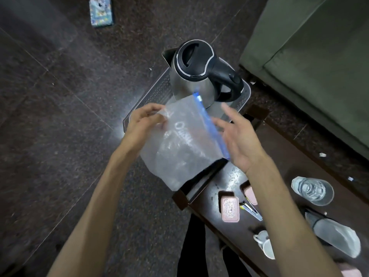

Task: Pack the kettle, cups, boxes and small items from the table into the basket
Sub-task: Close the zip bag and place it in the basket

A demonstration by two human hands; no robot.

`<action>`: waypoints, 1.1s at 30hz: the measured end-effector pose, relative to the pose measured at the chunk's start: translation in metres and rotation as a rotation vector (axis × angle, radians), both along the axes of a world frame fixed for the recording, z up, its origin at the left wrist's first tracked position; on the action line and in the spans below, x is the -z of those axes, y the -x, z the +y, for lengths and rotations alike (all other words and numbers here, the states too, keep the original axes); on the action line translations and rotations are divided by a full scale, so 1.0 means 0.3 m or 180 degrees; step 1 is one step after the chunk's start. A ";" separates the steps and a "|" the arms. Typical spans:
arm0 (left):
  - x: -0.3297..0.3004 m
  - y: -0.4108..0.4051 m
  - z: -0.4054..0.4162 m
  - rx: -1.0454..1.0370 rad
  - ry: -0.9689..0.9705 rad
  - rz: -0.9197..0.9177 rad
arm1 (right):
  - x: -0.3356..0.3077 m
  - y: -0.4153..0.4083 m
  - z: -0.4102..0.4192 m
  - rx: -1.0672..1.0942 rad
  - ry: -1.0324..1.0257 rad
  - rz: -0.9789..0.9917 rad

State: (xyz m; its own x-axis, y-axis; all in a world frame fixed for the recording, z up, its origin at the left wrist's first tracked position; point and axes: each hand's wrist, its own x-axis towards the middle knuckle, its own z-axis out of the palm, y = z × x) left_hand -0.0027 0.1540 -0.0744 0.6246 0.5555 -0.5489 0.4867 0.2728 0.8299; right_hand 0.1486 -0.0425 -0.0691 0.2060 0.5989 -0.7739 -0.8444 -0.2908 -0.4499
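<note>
A steel kettle with a black lid and handle stands in a grey perforated basket on the floor beside the table. Over the basket's near end hangs a clear zip bag with a blue seal strip. My left hand pinches the bag's left corner. My right hand is spread open just right of the blue strip, touching or nearly touching it. On the dark table lie two pink boxes, a small pen-like item, a glass, a white cup and a plastic-wrapped cup.
A green sofa fills the upper right, close to the table's far edge. A small patterned box lies on the dark stone floor at the top left. Dark-trousered legs stand left of the table.
</note>
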 end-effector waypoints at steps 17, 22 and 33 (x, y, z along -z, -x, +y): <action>-0.066 0.250 -0.012 -0.0033 -0.0373 0.0276 | 0.063 0.283 -0.018 0.0278 0.0130 -0.2255; -0.023 0.259 0.034 0.0271 -0.1059 0.0798 | 0.070 0.235 -0.004 -0.0755 0.0437 -0.3304; 0.132 0.082 0.148 0.0142 -0.1663 0.0729 | 0.108 0.168 0.129 -0.0851 0.1443 -0.3559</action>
State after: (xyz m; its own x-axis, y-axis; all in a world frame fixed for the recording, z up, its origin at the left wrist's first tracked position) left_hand -0.0274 0.1983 -0.1140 0.5511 0.7653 -0.3326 0.6717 -0.1704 0.7210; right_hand 0.0982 -0.0039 -0.1016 0.7999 0.4475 -0.3999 0.0491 -0.7129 -0.6996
